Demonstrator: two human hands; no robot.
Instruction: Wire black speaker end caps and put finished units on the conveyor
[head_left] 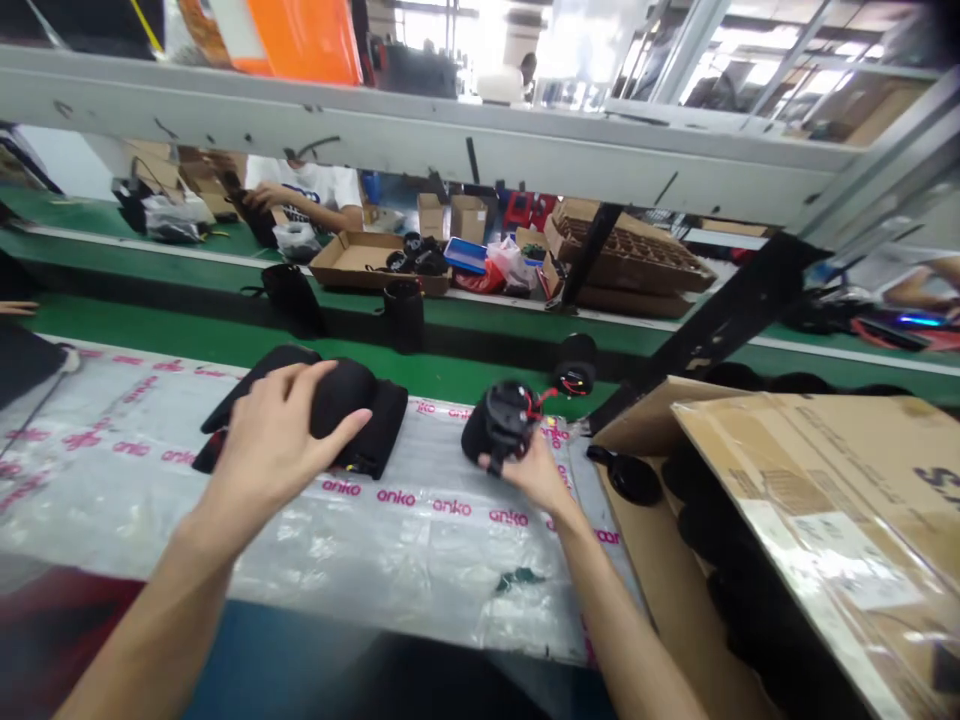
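Note:
My right hand (529,470) holds a black cylindrical part (506,420) with red wires at its top, over the plastic-covered worktop (420,540). Past it, a black round piece (576,365) with red wires at its open end lies on the green surface. My left hand (289,425) is over several black fabric-covered cylinders (382,430) lying side by side, its thumb and fingers spread apart. Whether its fingertips touch them is unclear.
At the right stands an open cardboard box (840,510) with black cylinders inside and a black round part (634,478) on its flap. Black cylinders (403,315) stand on the green belt (450,370). A metal beam (420,140) crosses above; a person's hands (270,195) work beyond.

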